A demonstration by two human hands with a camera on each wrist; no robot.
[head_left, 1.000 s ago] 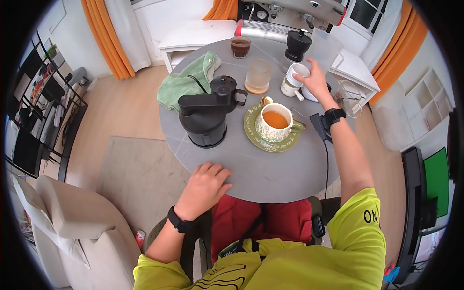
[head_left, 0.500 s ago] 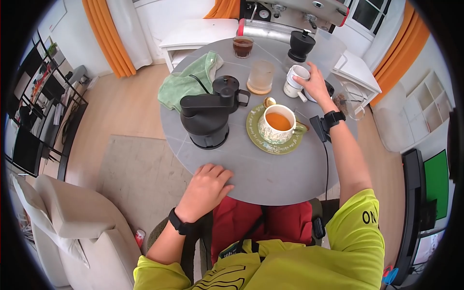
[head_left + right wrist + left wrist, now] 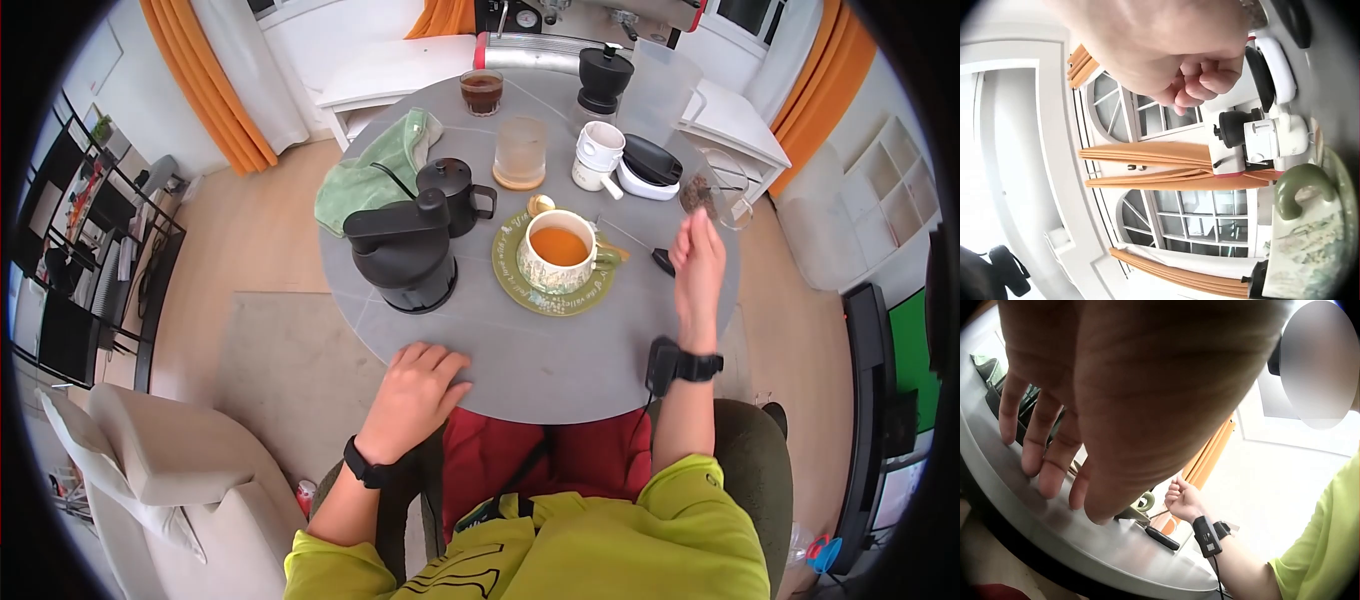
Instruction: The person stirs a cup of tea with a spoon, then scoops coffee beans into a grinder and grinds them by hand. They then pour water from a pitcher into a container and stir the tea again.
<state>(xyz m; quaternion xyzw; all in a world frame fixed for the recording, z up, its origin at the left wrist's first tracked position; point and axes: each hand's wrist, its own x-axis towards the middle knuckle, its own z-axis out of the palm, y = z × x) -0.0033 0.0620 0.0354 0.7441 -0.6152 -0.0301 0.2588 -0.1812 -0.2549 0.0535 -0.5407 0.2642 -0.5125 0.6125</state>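
Note:
My left hand (image 3: 415, 385) rests on the near left edge of the round grey table (image 3: 540, 385), its fingers relaxed. My right hand (image 3: 700, 270) is raised over the table's right side with nothing in it; its fingers hang loosely curled in the right wrist view. Beyond it stand a white cup (image 3: 602, 142) stacked on a white handled cup (image 3: 590, 176) and a black-topped white device (image 3: 650, 165). Left of this hand, a floral mug (image 3: 550, 272) of orange-brown drink sits on a green saucer (image 3: 510, 285) with a spoon (image 3: 541, 204).
A black machine (image 3: 405, 255) and a black gooseneck kettle (image 3: 457, 195) stand at the left by a green cloth (image 3: 375, 165). Farther back are a glass of dark drink (image 3: 482, 92), a frosted glass (image 3: 520, 150), a black-topped grinder (image 3: 604, 78) and a clear pitcher (image 3: 655, 95).
My right hand has let go of the white cup, leaving it stacked on the handled cup, and has drawn back toward my body. My left hand has stayed at the table edge.

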